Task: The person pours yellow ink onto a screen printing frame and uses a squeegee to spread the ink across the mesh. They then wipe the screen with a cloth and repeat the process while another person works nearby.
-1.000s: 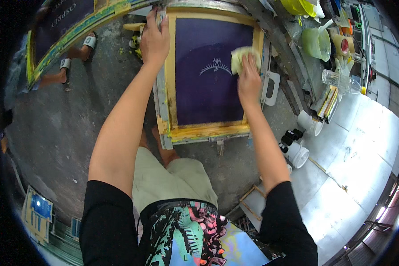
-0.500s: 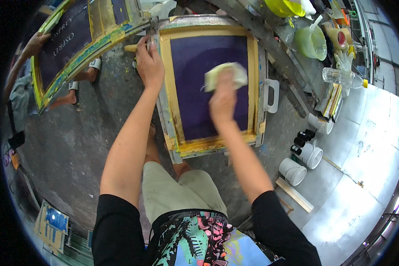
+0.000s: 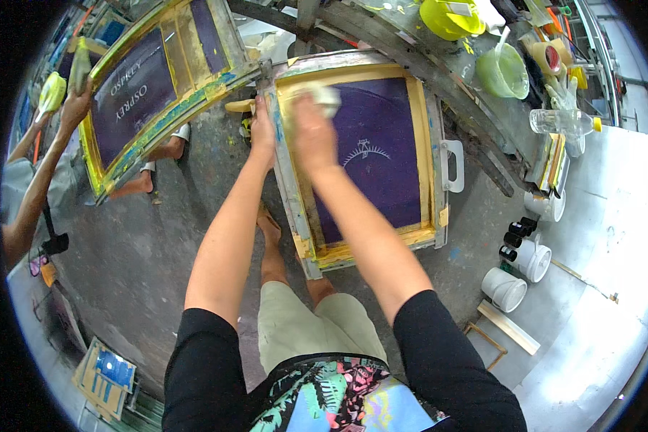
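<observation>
A screen-printing frame (image 3: 430, 137) with dark purple mesh (image 3: 381, 180) and yellow-taped inner edges stands tilted in front of me. My left hand (image 3: 263, 133) grips its left side rail near the upper corner. My right hand (image 3: 313, 137), smeared by motion, presses a pale cloth (image 3: 327, 99) against the upper left part of the mesh. A white arc-shaped design (image 3: 365, 150) shows in the middle of the mesh. Part of the mesh's left side is hidden behind my right hand and forearm.
At left, a co-worker's hand (image 3: 77, 108) is at a second frame (image 3: 133, 155) with white lettering; a yellow-green bowl (image 3: 51, 93) is beside it. At right are a green tub (image 3: 502, 72), a clear bottle (image 3: 563, 122), white buckets (image 3: 504, 289) and a wood strip (image 3: 510, 327).
My right hand has swept the cloth up and left across the mesh, uncovering the white design. My left hand stays on the rail. The co-worker's frame and bowl show more fully.
</observation>
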The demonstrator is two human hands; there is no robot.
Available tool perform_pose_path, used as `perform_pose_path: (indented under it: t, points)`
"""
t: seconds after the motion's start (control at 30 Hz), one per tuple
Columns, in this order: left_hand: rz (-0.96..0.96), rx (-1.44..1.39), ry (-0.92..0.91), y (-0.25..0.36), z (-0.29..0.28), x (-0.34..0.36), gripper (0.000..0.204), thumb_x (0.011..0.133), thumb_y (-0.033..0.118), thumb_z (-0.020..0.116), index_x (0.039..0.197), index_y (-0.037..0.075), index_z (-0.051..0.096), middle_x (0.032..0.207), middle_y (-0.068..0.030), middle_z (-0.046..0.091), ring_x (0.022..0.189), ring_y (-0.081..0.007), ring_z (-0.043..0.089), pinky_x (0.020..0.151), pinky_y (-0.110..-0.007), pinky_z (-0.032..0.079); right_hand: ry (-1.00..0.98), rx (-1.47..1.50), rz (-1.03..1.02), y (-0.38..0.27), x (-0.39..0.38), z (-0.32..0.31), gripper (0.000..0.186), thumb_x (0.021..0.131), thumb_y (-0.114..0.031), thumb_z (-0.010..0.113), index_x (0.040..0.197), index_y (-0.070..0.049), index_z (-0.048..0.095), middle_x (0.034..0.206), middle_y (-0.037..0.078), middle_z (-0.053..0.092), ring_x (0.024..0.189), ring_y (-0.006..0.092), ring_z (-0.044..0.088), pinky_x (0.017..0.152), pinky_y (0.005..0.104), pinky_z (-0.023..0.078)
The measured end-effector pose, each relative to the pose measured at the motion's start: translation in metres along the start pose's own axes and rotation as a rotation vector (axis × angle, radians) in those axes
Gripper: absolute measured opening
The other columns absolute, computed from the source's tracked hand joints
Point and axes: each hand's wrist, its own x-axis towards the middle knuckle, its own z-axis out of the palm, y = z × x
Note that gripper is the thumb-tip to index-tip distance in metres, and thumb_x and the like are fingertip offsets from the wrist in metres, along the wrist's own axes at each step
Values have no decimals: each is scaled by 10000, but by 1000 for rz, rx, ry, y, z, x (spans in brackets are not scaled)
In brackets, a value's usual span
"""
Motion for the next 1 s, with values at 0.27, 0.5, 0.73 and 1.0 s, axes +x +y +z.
perform_pose_path:
  t: [0.27, 0.5, 0.73, 1.0]
  points:
    - [125, 283, 130, 6, -2, -11, 844, 1028, 677, 323, 1405, -52, 521, 1338, -234, 599, 1230, -364, 565, 1060, -412, 406, 78, -306, 1, 137, 23, -129, 362, 1000, -39, 424, 1322, 19, 580, 1364, 210, 606, 1255, 359, 586, 1067, 436, 478]
    - [277, 360, 188, -21, -7, 7, 803, 1044, 635, 267, 1185, -45, 671, 1156, -314, 673, 1145, -466, 615, 979, -498, 455, -341, -317, 192, 63, -206, -165, 543, 949, 63, 439, 1490, 16, 431, 1575, 268, 360, 1473, 395, 352, 1214, 453, 322]
    - [363, 350, 223, 4, 0, -11, 609, 1042, 558, 374, 1253, 47, 629, 1152, -255, 688, 1110, -469, 623, 957, -501, 466, 64, -258, 130, 84, -14, -86, 426, 958, -8, 422, 1361, 49, 550, 1459, 286, 501, 1409, 410, 438, 1207, 449, 326]
    - [337, 314, 272, -8, -9, -4, 591, 1038, 568, 384, 1310, 73, 556, 1117, -276, 686, 1087, -467, 633, 945, -495, 468, -450, 48, -174, -18, -147, -71, 496, 864, 72, 453, 1353, 87, 535, 1524, 241, 449, 1453, 373, 398, 1203, 484, 326]
